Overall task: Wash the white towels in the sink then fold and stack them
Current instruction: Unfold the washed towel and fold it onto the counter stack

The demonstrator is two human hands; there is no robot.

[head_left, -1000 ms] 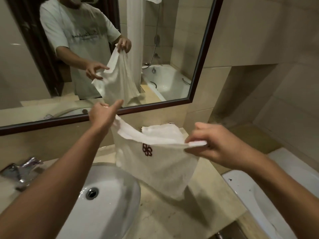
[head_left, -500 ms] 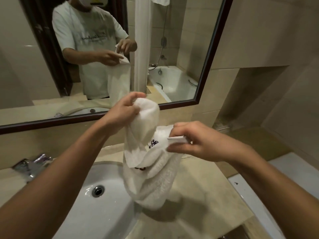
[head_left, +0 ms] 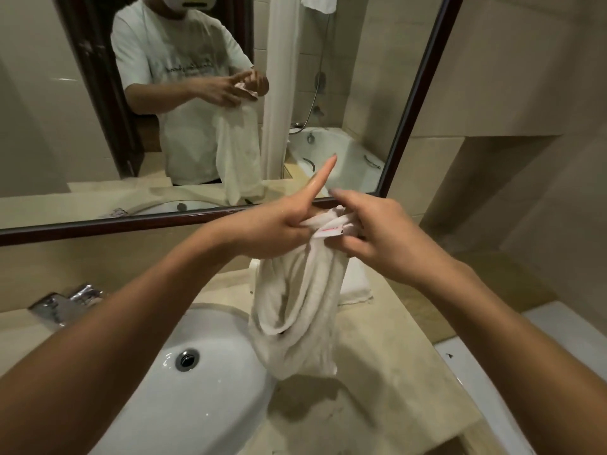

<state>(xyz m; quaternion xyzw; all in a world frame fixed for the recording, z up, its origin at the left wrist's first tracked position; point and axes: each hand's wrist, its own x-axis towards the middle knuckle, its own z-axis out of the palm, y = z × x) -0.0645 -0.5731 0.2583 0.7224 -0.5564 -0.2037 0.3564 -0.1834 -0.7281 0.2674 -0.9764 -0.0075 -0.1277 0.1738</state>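
Above counter (head_left: pixel 387 372) edge, both hands (head_left: pixel 331 231) pinch hanging towel (head_left: pixel 295 310)

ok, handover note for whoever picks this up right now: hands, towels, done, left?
Left hand: grips the top of the hanging towel, index finger sticking out straight.
Right hand: pinches the same gathered top edge, by the label.
The hanging towel is doubled over in the air, above the counter just right of the sink.
Folded towel lies on the counter behind it; how many are in that pile cannot be told.
Done: at least one towel folded and set down.
Left: finish folding this one and stack it on the folded towel. Whether more need washing is not visible.
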